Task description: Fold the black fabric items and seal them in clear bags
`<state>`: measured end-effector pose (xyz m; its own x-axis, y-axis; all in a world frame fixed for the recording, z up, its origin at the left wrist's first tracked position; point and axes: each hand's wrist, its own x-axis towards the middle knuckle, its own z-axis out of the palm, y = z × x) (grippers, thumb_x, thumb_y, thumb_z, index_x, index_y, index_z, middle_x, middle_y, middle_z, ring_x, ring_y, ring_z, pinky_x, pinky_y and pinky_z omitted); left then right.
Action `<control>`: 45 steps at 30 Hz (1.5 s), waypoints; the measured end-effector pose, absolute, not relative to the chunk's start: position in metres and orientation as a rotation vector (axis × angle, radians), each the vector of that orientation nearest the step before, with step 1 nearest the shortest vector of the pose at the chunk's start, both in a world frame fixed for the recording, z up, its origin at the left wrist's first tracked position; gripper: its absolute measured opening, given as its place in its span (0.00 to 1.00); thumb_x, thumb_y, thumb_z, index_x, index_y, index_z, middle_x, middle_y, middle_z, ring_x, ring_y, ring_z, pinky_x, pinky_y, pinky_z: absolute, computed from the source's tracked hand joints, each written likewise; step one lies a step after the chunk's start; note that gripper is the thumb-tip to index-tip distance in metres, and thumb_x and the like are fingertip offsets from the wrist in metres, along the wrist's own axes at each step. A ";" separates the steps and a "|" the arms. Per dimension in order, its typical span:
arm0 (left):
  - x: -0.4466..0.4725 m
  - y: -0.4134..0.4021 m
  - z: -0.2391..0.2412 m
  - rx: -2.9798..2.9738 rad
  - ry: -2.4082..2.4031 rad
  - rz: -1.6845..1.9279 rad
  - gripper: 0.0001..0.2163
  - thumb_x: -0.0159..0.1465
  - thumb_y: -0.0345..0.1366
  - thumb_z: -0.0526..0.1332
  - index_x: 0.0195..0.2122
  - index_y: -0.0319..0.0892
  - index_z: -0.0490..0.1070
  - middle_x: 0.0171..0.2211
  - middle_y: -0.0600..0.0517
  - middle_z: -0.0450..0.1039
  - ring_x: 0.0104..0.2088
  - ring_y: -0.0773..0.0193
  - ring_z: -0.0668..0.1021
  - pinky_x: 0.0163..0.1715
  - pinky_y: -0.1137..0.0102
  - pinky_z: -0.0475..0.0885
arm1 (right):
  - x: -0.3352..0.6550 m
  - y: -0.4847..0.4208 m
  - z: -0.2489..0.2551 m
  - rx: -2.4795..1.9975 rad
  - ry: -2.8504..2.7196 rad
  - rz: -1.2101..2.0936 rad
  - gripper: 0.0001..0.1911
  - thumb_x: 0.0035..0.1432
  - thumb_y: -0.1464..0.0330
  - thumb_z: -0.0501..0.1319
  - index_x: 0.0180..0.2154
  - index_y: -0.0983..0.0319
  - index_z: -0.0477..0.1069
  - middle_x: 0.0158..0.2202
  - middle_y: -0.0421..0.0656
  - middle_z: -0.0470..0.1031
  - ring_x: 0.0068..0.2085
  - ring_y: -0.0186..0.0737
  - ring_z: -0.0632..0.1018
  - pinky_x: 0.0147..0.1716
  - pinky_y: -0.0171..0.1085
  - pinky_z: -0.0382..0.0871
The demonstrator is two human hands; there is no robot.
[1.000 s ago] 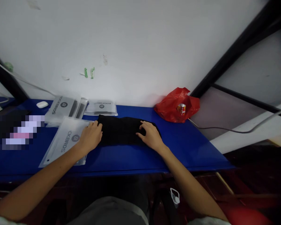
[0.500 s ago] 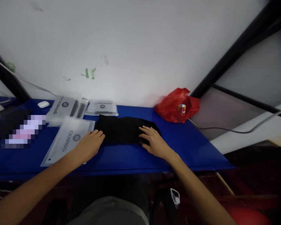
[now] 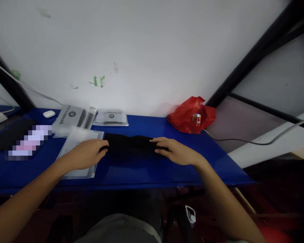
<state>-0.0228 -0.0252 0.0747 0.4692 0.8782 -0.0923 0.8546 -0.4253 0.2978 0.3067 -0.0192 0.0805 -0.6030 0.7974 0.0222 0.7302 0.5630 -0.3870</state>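
Note:
A folded black cloth (image 3: 131,143) stretches between my two hands above the blue tabletop. Its left end is pinched between the thumb and fingers of my left hand (image 3: 90,153). At the other end, my right hand (image 3: 177,150) has its fingers closed around the cloth's edge. Partly beneath my left wrist lies a clear zip bag (image 3: 78,135) with its print mostly covered. What the cloth is as a garment or item, I cannot tell.
More printed zip bags (image 3: 72,118) lie at the back left, one flat bag (image 3: 111,116) against the wall. A red plastic bag (image 3: 184,114) stands at the back right. A white case (image 3: 49,114) and a phone with a blurred screen (image 3: 30,141) are on the left.
Both hands have taken hold of the black cloth's ends, where they lay on it before. The cloth now looks narrower and raised off the table. My right hand has shifted rightward.

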 end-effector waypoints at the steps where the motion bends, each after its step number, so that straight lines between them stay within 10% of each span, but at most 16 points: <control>1: -0.023 -0.020 0.077 2.381 1.462 0.119 0.13 0.64 0.41 0.48 0.40 0.45 0.71 0.33 0.51 0.75 0.31 0.60 0.75 0.30 0.67 0.66 | 0.306 -0.012 0.084 -1.284 -2.606 0.500 0.14 0.62 0.63 0.53 0.41 0.58 0.75 0.55 0.42 0.71 0.56 0.44 0.70 0.55 0.47 0.65; 5: -0.018 0.007 0.076 2.313 1.506 0.160 0.14 0.64 0.41 0.47 0.38 0.42 0.71 0.30 0.50 0.75 0.29 0.60 0.75 0.28 0.67 0.67 | 0.297 0.019 0.084 -1.366 -2.568 0.289 0.14 0.61 0.65 0.54 0.44 0.57 0.74 0.52 0.43 0.73 0.53 0.46 0.73 0.54 0.49 0.66; 9: -0.007 0.025 0.053 2.515 1.688 0.305 0.18 0.65 0.39 0.46 0.51 0.38 0.65 0.49 0.42 0.71 0.49 0.53 0.72 0.43 0.62 0.68 | 0.272 0.026 0.062 -1.532 -2.393 -0.122 0.14 0.59 0.68 0.57 0.47 0.61 0.73 0.56 0.49 0.68 0.58 0.51 0.67 0.57 0.54 0.60; 17: 0.000 0.025 0.010 2.646 1.677 -0.021 0.24 0.68 0.42 0.40 0.61 0.34 0.56 0.62 0.38 0.55 0.60 0.48 0.61 0.56 0.56 0.57 | 0.259 0.004 0.010 -1.489 -2.557 0.227 0.31 0.64 0.52 0.46 0.62 0.62 0.54 0.64 0.52 0.54 0.65 0.49 0.55 0.61 0.55 0.50; 23: 0.003 0.025 0.023 2.771 1.667 -0.007 0.20 0.67 0.41 0.44 0.48 0.33 0.69 0.47 0.38 0.71 0.47 0.48 0.71 0.48 0.55 0.62 | 0.300 0.014 -0.002 -1.594 -2.438 0.199 0.30 0.64 0.52 0.43 0.62 0.59 0.54 0.64 0.50 0.54 0.65 0.47 0.55 0.62 0.55 0.49; 36: 0.006 0.014 0.062 2.246 1.449 -0.216 0.16 0.55 0.52 0.56 0.26 0.43 0.70 0.24 0.50 0.73 0.24 0.60 0.74 0.20 0.69 0.61 | 0.354 0.046 -0.011 -1.633 -2.315 0.156 0.25 0.61 0.60 0.53 0.58 0.61 0.63 0.59 0.51 0.64 0.60 0.49 0.65 0.59 0.52 0.58; 45: -0.035 0.025 0.085 2.185 1.618 0.155 0.11 0.55 0.42 0.55 0.34 0.41 0.69 0.31 0.49 0.75 0.31 0.59 0.76 0.30 0.68 0.67 | 0.324 0.032 0.012 -1.543 -2.396 0.157 0.21 0.61 0.56 0.53 0.51 0.59 0.70 0.51 0.48 0.74 0.52 0.50 0.74 0.53 0.51 0.66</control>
<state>-0.0352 0.0247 0.0847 0.3185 0.9354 -0.1538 0.8891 -0.2385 0.3906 0.3240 0.0320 0.0117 -0.3867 0.9045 0.1799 0.8734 0.4218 -0.2434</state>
